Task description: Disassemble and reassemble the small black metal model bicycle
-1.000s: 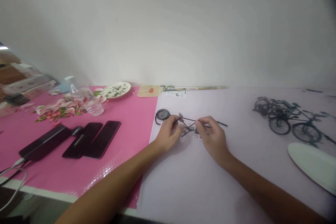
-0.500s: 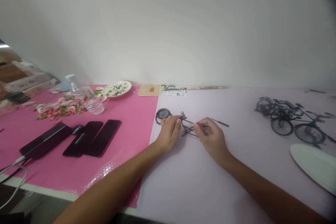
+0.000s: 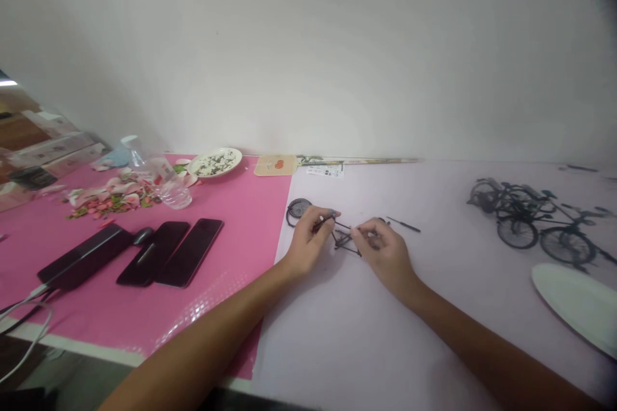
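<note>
A small black model bicycle (image 3: 346,241) is between my hands over the pale paper, its spoked wheel (image 3: 299,207) showing to the left. My left hand (image 3: 311,234) is closed round the front part of the bicycle, thumb and fingers pinching it. With thumb and fingertips together, my right hand (image 3: 380,244) grips the other end of the frame. My fingers hide much of the frame at both ends. Just beyond my right hand lies a thin dark screwdriver-like tool (image 3: 403,225).
Several black model bicycles (image 3: 535,215) stand at the right, near a white plate (image 3: 573,308). On the pink cover to the left are two phones (image 3: 190,253), a black power bank (image 3: 87,257), a plastic bottle (image 3: 168,183), loose petals (image 3: 120,196) and a speckled plate (image 3: 214,164). A fly swatter (image 3: 276,166) lies against the wall.
The frame has tilted slightly between my hands, its right end now lower. My left fingers have shifted a little over the front part. Both hands keep their hold.
</note>
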{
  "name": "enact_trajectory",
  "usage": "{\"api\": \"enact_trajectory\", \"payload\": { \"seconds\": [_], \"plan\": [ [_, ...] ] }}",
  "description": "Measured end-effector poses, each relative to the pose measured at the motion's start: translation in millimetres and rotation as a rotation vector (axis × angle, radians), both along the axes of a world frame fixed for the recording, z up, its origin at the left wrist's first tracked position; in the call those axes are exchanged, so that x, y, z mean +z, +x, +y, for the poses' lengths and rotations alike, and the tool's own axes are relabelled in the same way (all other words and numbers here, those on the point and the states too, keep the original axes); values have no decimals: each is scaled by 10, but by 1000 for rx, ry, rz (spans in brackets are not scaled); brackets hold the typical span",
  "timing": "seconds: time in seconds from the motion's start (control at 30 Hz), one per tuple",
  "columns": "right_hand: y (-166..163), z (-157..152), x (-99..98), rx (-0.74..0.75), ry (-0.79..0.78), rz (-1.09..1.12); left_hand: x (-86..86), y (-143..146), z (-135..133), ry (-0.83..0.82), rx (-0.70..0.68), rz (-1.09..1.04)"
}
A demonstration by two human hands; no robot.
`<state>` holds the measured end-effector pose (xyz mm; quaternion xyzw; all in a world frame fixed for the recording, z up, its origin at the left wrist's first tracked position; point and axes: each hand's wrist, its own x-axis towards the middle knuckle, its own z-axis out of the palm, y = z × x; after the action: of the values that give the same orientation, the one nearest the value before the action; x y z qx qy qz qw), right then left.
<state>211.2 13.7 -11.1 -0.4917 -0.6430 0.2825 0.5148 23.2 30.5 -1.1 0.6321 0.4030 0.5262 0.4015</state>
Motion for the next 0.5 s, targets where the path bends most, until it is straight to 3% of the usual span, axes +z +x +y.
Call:
{"api": "enact_trajectory", "payload": {
  "seconds": [0.5],
  "plan": [
    [-14,-18,-51,32,-92,36,-54,27,85,-189,56,-115]
  ]
}}
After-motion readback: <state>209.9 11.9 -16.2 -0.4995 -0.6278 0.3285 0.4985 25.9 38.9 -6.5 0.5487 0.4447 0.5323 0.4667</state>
